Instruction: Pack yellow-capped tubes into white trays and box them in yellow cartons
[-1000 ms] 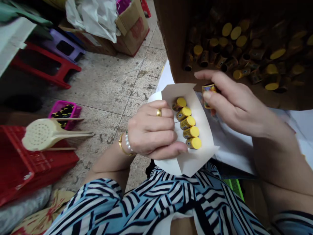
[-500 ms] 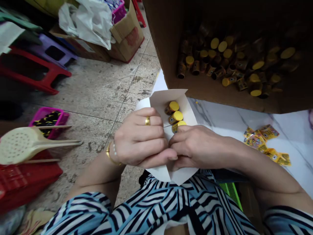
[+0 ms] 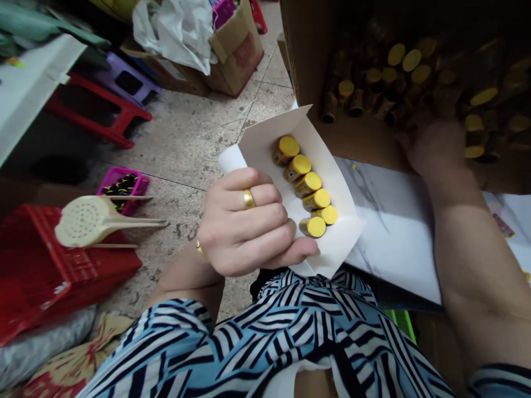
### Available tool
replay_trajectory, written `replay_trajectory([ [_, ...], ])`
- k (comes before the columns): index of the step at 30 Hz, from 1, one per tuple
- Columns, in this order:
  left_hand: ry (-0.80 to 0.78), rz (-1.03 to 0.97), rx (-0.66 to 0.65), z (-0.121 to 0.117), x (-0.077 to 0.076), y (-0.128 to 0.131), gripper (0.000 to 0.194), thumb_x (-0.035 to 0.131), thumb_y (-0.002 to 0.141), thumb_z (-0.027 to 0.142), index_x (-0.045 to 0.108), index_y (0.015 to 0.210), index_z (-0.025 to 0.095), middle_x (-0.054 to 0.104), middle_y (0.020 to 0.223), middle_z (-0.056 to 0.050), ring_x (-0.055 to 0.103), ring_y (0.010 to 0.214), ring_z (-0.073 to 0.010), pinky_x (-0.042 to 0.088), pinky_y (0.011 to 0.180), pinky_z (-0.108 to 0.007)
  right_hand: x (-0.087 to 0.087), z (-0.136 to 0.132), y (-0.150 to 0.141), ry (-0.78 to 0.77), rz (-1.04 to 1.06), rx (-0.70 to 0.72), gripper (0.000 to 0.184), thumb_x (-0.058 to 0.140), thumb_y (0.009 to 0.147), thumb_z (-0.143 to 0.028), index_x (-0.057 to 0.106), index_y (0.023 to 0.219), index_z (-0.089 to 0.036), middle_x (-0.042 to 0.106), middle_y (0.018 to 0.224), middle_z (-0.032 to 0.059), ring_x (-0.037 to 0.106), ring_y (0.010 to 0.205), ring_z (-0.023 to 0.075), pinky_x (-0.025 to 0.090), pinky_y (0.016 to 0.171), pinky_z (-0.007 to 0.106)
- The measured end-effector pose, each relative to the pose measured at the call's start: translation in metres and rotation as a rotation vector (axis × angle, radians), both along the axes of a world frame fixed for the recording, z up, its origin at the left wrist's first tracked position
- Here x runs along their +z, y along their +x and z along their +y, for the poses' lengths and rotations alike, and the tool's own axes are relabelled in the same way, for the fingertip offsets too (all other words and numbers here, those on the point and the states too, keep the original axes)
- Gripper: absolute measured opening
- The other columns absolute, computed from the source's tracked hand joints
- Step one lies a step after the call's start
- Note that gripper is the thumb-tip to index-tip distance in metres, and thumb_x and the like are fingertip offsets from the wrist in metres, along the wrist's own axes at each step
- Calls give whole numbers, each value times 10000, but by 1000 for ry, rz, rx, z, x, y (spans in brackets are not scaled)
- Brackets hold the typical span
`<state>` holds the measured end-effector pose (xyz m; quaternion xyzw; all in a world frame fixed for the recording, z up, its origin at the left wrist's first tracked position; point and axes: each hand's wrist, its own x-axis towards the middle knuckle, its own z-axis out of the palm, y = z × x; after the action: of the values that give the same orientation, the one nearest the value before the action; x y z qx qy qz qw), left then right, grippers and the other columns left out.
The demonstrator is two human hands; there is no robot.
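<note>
Six yellow-capped bottles (image 3: 307, 184) lie packed in the folded white card tray (image 3: 265, 130), held firmly in my left grip (image 3: 244, 224). My right grip (image 3: 431, 145), closure hidden, sits among many loose bottles (image 3: 398, 72) remaining in the cardboard box (image 3: 307, 66).

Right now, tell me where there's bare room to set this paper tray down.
The white marble-patterned board is free between the paper tray and the right forearm. Bare floor tile lies between the red stool and the tray. Crowded: the cardboard box of yellow-capped bottles, around the right hand.
</note>
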<state>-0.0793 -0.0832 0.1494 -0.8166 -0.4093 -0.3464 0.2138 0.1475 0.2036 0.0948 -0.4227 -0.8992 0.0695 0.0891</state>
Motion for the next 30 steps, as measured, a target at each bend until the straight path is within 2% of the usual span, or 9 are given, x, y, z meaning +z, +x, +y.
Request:
replay_trajectory([
  [4,-2,-18,-3,2,-2,-1,353,649,901,416,494,644,230,432,503,50,444,520,-113,384,525,-330,34,-32,-2,-3,264,25,241,712,871,-273,705,1091,-176,692,1100,136,635,1050,265,521,937,444],
  [6,-16,-19,-7,1,-3,-1,356,681,880,428,509,640,229,438,515,46,450,520,-118,381,523,-342,60,-67,-6,-112,433,195,337,770,838,-304,682,1146,-200,713,988,56,667,822,184,556,749,340],
  [8,-39,-19,-12,-1,-3,0,362,725,851,422,523,627,222,456,530,43,476,527,-120,389,526,-344,78,-105,-12,-227,476,510,242,758,863,-278,693,1085,-206,725,999,28,681,815,156,564,733,300],
  [11,-76,-15,-62,-5,-1,7,343,804,792,374,560,629,197,495,554,32,526,555,-128,413,535,-345,75,-151,-26,-187,402,826,106,631,965,-243,716,1015,-203,738,1077,37,665,965,173,549,831,300],
  [16,-125,7,-102,-12,4,16,279,868,731,301,627,671,174,557,607,12,587,648,-157,453,602,-354,52,-166,-40,-87,205,959,254,583,1010,-377,759,1023,-196,751,1071,48,604,956,203,517,848,325],
  [18,-124,-7,-83,-13,3,16,302,863,739,305,604,643,181,552,600,11,574,637,-152,447,604,-350,63,-147,-31,-38,235,817,323,560,1017,-458,750,1111,-214,745,1148,63,625,1010,215,516,866,343],
  [23,-110,-41,-28,-5,0,11,331,790,811,354,552,644,198,510,546,22,524,561,-139,435,580,-352,82,-52,21,198,-169,-166,512,475,987,-613,747,1005,-179,725,888,172,668,875,310,506,755,471],
  [27,-64,-2,-57,-2,1,9,353,769,833,402,549,644,201,500,524,34,499,521,-125,429,534,-335,39,3,30,43,-176,-189,446,600,952,-471,671,1198,-106,688,1028,234,649,1029,377,495,876,571],
  [30,-61,-5,-45,-4,0,10,349,755,851,404,556,649,200,495,530,35,511,529,-118,430,531,-321,25,-3,16,-26,-64,-99,382,649,903,-299,665,1254,-149,690,1076,184,648,1039,350,483,953,586],
])
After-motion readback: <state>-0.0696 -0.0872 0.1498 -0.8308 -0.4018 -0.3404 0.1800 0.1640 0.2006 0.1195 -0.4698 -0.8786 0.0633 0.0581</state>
